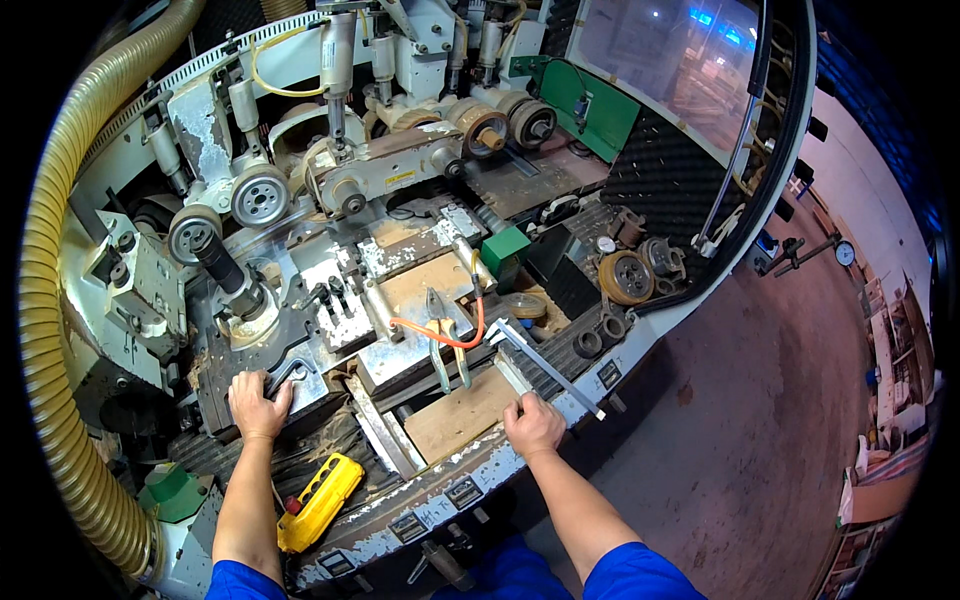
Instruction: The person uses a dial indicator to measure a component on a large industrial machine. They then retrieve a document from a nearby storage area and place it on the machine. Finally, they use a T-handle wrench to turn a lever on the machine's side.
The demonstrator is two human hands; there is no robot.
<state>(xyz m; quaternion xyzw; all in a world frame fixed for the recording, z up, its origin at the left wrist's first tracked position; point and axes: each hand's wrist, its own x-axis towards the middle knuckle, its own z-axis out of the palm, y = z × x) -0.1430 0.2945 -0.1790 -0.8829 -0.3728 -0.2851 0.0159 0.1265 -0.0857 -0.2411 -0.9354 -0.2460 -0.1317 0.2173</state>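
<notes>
My left hand (260, 405) is closed over a dark metal part at the machine bed's left, beside dark wrench-like tools (292, 372). My right hand (532, 425) has curled fingers at the front end of a pale rail (510, 375); whether they hold anything is hidden. A steel caliper-like tool (553, 373) lies just above that hand. Pliers (437, 355) with pale handles rest mid-bed near an orange hose (442, 338). A wooden board (450, 420) lies between my hands.
A yellow pendant control (322, 495) lies at front left. Roller wheels (260, 198) and cylinders line the back. A ribbed hose (75, 410) curves down the left. Loose wheels and rings (625, 278) sit right, below a raised hood (665, 60). Floor (720, 430) extends rightward.
</notes>
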